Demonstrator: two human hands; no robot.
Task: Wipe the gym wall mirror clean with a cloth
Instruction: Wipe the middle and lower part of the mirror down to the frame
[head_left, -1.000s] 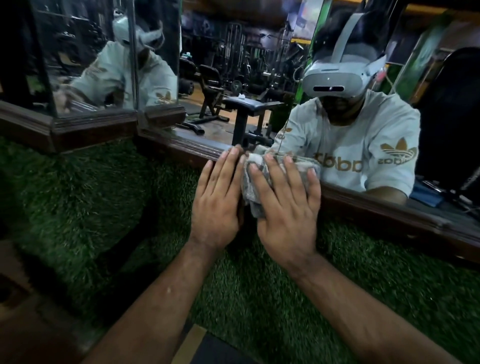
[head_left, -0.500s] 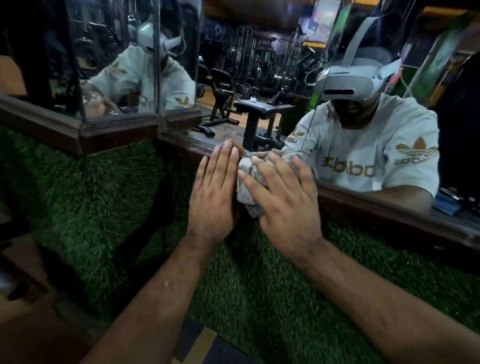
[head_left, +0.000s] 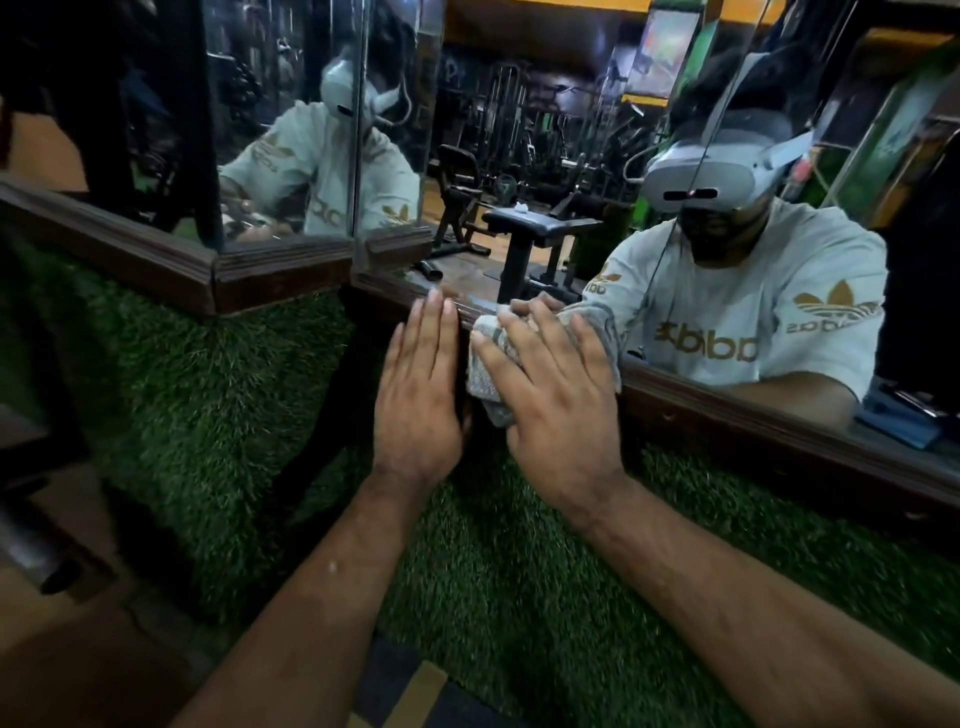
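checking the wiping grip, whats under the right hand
A grey cloth lies under the right hand, showing left of the fingers and past the fingertips, against the wooden mirror frame. Its middle and the frame behind it are covered.

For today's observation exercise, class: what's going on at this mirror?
A person is wiping a gym wall mirror. The right hand presses a grey cloth flat against the mirror's bottom edge and wooden frame. The left hand lies flat beside it, fingers straight, holding nothing. Green artificial turf covers the wall below.

2 hands (head_left: 418, 395) (head_left: 561, 410) w/ 1 cloth (head_left: 485, 374), 1 mirror (head_left: 519, 156).
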